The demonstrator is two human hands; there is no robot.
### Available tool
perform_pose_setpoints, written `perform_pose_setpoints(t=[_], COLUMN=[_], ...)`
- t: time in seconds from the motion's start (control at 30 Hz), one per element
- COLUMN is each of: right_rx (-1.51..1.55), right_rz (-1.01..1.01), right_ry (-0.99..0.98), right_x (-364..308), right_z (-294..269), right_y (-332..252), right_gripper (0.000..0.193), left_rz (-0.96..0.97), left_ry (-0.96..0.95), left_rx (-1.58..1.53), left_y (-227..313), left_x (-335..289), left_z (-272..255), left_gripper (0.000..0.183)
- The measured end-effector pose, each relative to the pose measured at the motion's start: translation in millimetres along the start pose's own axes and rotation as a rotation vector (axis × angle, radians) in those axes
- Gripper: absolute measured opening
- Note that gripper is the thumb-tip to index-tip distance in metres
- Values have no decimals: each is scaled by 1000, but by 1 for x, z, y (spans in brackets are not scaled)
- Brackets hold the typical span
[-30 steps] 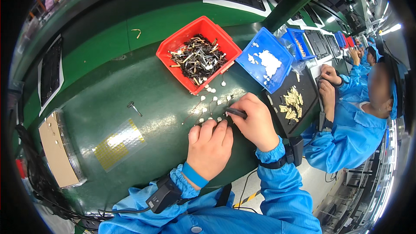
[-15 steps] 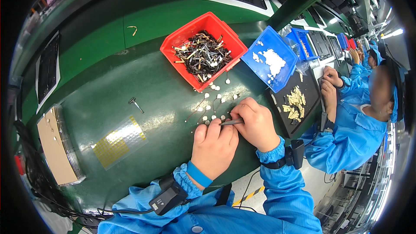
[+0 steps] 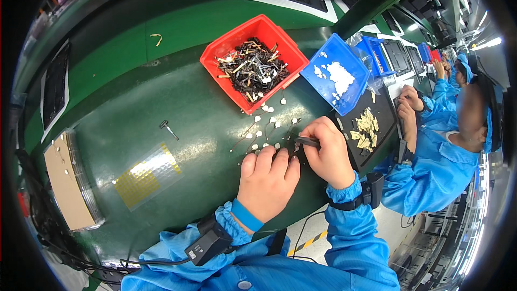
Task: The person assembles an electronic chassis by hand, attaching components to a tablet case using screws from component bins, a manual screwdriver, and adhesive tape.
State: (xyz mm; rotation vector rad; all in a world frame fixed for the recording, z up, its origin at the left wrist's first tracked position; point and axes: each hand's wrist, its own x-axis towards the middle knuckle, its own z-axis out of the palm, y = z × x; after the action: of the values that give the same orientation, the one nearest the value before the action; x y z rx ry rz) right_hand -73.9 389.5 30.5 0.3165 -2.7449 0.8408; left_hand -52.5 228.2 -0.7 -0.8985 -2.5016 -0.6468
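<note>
My right hand [image 3: 330,153] pinches dark tweezers [image 3: 308,141] just right of my left fingertips. A small dark bit shows at the tips of the tweezers; I cannot make out what it is. My left hand [image 3: 267,189] rests on the green table with its fingers bent and close together. Whatever lies under those fingertips is hidden. Just beyond both hands several small round whitish parts [image 3: 257,119] with thin dark wires lie scattered on the tabletop.
Beyond them stand a red bin [image 3: 237,92] of small dark strips and a blue bin [image 3: 356,92] with white pieces. A black tray [image 3: 350,124] holds pale yellow strips. At left lie a small T-shaped tool [image 3: 168,129], a yellow-patterned sheet [image 3: 145,175] and cardboard [image 3: 65,180]. A co-worker [image 3: 431,167] sits at right.
My right hand has drawn the tweezers to the right, away from my left fingertips, and turned them. My left hand stays almost in place.
</note>
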Motion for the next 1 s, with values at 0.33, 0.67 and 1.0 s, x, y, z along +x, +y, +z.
perform_pose_setpoints(t=[0.33,0.67,1.0], right_rx=[-133,-168,-53], right_rz=[116,116,-103], right_ry=[-8,-19,193], right_x=[-7,-5,67], right_z=[13,15,-3], right_y=[-1,1,-23], right_gripper=[11,12,14], left_rz=[24,-10,-2], left_ry=[6,-106,-59], left_rx=[-104,-151,-166], left_y=[0,-1,-2], left_x=[0,5,5], left_z=[0,-1,0], left_gripper=[25,33,30])
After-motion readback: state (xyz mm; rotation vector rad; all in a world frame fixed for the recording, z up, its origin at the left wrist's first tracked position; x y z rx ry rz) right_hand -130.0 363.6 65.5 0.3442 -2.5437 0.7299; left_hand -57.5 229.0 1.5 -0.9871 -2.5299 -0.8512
